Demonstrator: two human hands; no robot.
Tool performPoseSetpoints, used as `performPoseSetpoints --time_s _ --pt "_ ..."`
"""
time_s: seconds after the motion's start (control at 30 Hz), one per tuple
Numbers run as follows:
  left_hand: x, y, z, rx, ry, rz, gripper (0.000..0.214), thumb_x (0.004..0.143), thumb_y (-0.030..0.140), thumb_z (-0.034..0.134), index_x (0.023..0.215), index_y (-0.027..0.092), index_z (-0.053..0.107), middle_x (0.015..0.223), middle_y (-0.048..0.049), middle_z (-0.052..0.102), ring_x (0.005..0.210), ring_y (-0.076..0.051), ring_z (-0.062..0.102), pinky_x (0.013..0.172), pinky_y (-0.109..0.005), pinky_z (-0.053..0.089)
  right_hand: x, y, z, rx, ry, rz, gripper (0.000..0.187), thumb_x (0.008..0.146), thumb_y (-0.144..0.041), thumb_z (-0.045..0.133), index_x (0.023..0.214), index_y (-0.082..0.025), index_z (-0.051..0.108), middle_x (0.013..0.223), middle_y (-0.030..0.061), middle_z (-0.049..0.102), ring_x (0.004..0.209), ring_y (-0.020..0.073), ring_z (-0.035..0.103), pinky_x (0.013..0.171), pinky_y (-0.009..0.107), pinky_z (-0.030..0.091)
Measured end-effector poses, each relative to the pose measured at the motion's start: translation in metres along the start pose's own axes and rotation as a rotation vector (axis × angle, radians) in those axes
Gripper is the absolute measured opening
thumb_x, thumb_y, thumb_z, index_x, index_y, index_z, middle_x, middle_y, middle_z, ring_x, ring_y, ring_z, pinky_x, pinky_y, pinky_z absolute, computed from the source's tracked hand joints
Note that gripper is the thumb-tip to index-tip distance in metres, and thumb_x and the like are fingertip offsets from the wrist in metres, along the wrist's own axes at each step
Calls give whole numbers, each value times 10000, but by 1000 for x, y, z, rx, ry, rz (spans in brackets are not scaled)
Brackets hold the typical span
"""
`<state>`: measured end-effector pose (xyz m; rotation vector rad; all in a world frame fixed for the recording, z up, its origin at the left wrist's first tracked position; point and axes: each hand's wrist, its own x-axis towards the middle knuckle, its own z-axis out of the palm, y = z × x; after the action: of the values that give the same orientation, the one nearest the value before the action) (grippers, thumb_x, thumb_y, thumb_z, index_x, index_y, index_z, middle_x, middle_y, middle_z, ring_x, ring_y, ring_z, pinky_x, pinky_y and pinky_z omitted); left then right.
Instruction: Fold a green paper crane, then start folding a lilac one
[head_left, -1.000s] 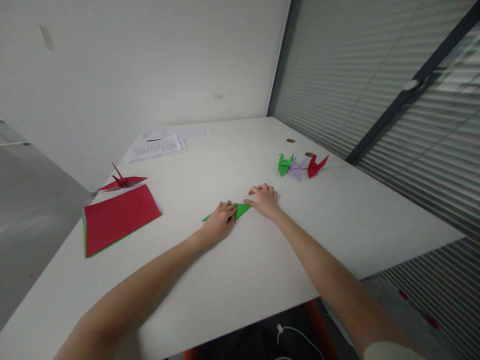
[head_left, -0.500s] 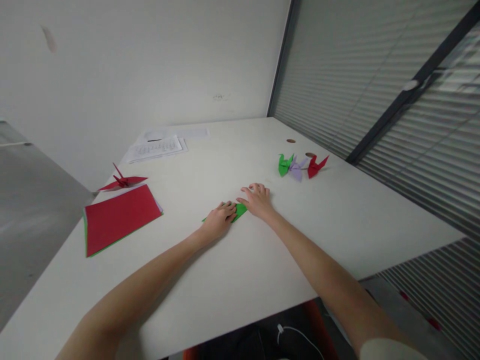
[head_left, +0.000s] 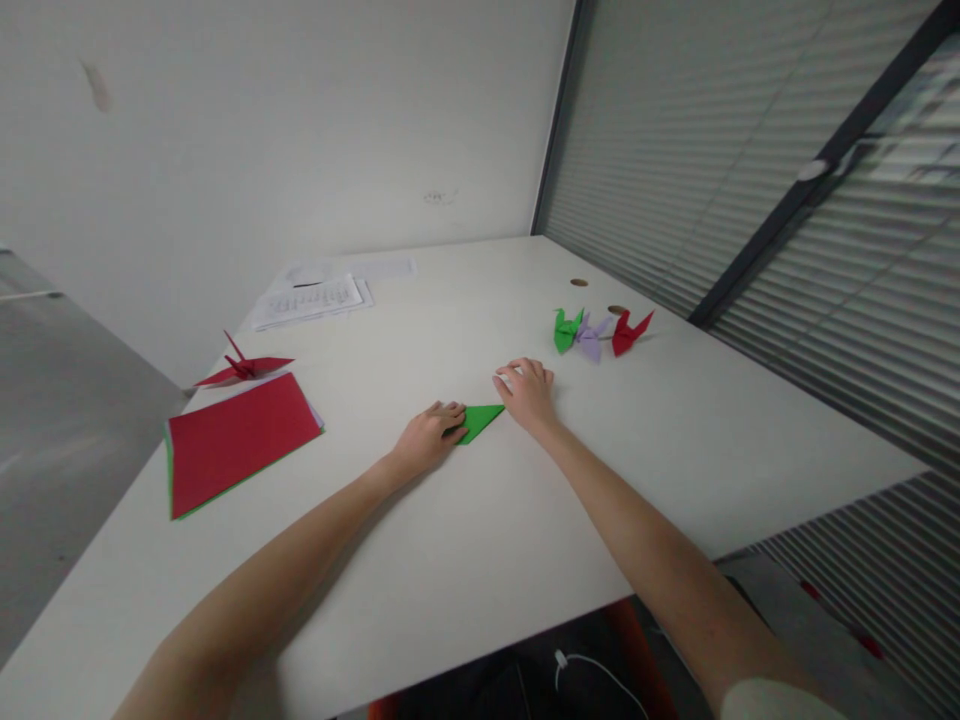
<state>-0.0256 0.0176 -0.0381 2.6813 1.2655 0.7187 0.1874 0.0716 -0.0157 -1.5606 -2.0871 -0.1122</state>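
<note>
A piece of green folded paper [head_left: 478,422] lies on the white table in front of me, its long point toward the right. My left hand [head_left: 431,435] grips its left end, with the fingers along the upper edge and the thumb along the lower one; that end is hidden under the hand. At the paper's right tip is my right hand [head_left: 527,392], fingers loosely curved and apart from the thumb. It is by the tip, and whether it touches it I cannot tell.
A stack of coloured paper with a red sheet [head_left: 241,437] on top lies left, a red paper crane [head_left: 244,370] behind it. Printed sheets [head_left: 315,298] lie farther back. At right stand small green [head_left: 566,332], lilac [head_left: 591,340] and red [head_left: 630,333] folded cranes, near two table holes.
The green paper has shifted slightly right and more of it shows. My left hand has slid left along it; my right hand has moved a little right and up.
</note>
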Motion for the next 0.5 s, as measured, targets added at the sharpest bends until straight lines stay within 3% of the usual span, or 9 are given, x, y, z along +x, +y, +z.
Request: performPoseSetpoints --time_s 0.07,0.2,0.33,0.5 --pt "0 0 3 7 13 -4 237 939 286 482 1062 208 669 1219 -56 650 1177 -212 577 1079 -447 413 0 -4 -2 131 -40 -101 313 943 -379 465 991 -203 719 1070 104 635 1037 244 513 900 389 345" --pt "-1 0 4 3 53 5 254 941 276 477 1100 191 656 1219 -78 648 1175 -208 578 1061 -406 435 -2 -5 5 346 -309 -370 225 915 -333 547 975 -228 737 956 48 664 914 170 569 850 312 390" --pt "-3 0 0 12 75 49 264 932 271 496 1142 189 632 1231 -87 636 1163 -224 582 1042 -419 444 -1 11 12 194 -289 -317 182 879 -320 607 992 -274 742 972 56 656 958 202 526 862 357 361" --pt "-2 14 -9 19 -37 141 287 946 361 469 1058 177 659 1221 -111 635 1103 -230 608 990 -402 461 4 35 3 25 -192 -181 188 885 -276 582 936 -289 763 1027 83 646 1012 256 456 850 394 339"
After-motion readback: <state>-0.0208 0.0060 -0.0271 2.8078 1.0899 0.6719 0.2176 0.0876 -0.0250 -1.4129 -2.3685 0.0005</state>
